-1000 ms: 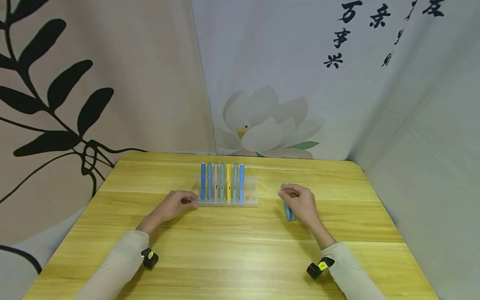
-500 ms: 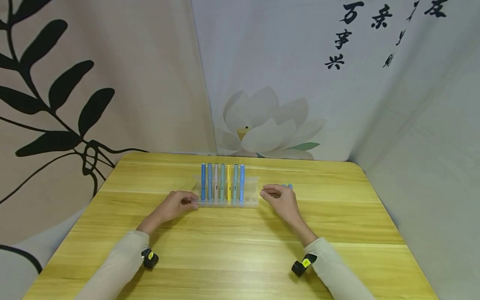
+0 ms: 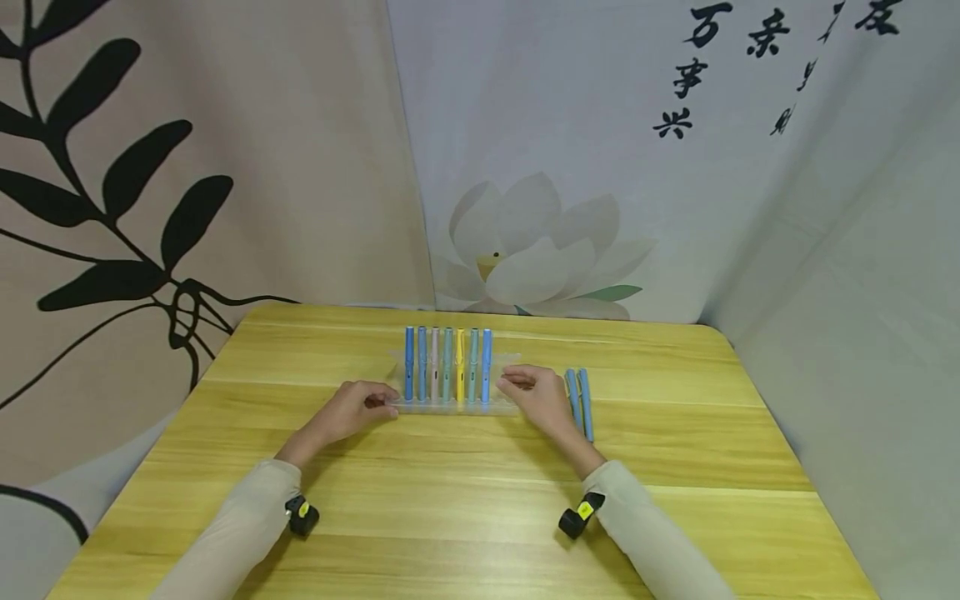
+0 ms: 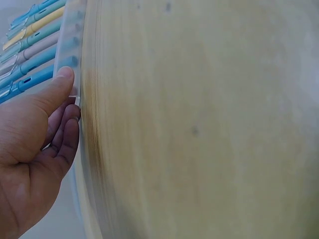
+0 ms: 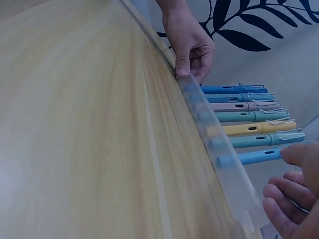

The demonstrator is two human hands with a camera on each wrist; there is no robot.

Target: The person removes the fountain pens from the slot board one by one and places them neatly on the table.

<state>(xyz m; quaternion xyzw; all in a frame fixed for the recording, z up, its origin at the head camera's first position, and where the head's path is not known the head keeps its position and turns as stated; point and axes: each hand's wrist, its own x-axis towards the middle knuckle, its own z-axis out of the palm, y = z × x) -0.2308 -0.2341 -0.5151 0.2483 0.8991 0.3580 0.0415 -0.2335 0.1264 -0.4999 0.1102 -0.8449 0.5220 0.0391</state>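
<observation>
A clear plastic pen stand point(image 5: 234, 181) holds a row of several capped pens, dark blue, blue, pale mauve, green, yellow point(image 3: 461, 367), teal and bright blue. At its left end, my left hand point(image 3: 356, 408) grips the lower corner, thumb on the front ledge and the other fingers curled beneath. My right hand point(image 3: 538, 400) is at the stand's right end, its fingers loosely bent with nothing seen between them. In the right wrist view its foremost digit overlaps the cap end of the bright blue pen point(image 5: 256, 156); whether they touch I cannot tell.
Two blue pens point(image 3: 586, 400) lie side by side on the wooden table point(image 3: 450, 508), just right of my right hand. Behind the table's back edge hangs a printed cloth point(image 3: 540, 100), with another cloth along the right side.
My right hand has moved left from over the two loose blue pens to the stand's right end, uncovering them. The left hand keeps its grip on the stand.
</observation>
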